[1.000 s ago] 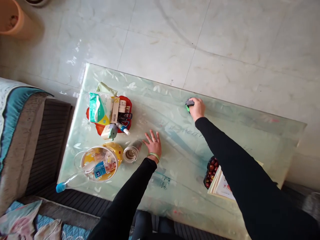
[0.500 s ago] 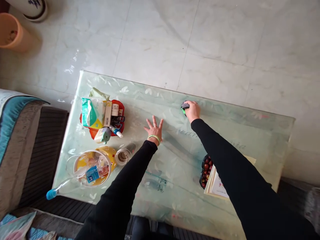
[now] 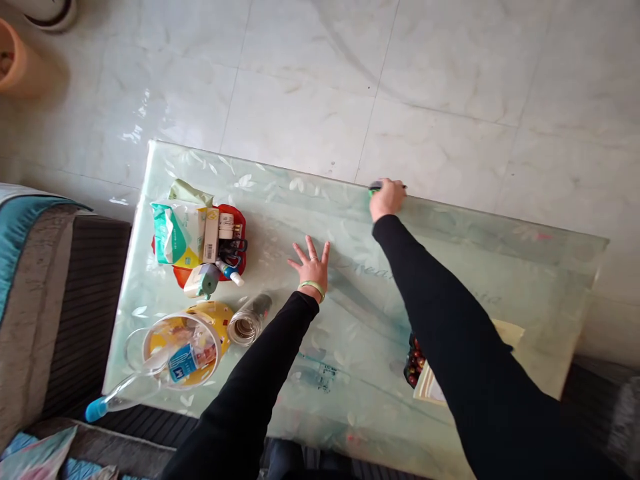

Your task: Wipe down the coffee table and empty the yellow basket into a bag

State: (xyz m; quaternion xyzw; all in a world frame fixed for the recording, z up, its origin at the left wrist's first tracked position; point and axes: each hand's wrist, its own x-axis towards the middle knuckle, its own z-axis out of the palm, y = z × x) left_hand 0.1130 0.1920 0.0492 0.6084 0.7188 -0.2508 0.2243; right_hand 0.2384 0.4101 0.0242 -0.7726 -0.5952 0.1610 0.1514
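My right hand (image 3: 387, 199) is closed on a green and grey scrubbing pad (image 3: 375, 187) at the far edge of the glass table (image 3: 465, 267). The pad pokes out to the left of my fingers and touches the table top. My left hand (image 3: 312, 265) lies flat on the table near its middle, fingers spread, holding nothing; a green bangle is on its wrist. Both arms are in black sleeves.
A red tray (image 3: 239, 220) with packets, small boxes and scissors sits at the left. Nearer me are a jar on its side (image 3: 247, 323), a glass jug (image 3: 175, 353) over a yellow dish, and a bowl of red fruit (image 3: 413, 363) by papers (image 3: 430, 390). A sofa (image 3: 30, 287) stands left.
My right hand has slid the pad away from me, from the table's inner part to its far edge. My left hand has shifted slightly forward on the glass and stays flat.
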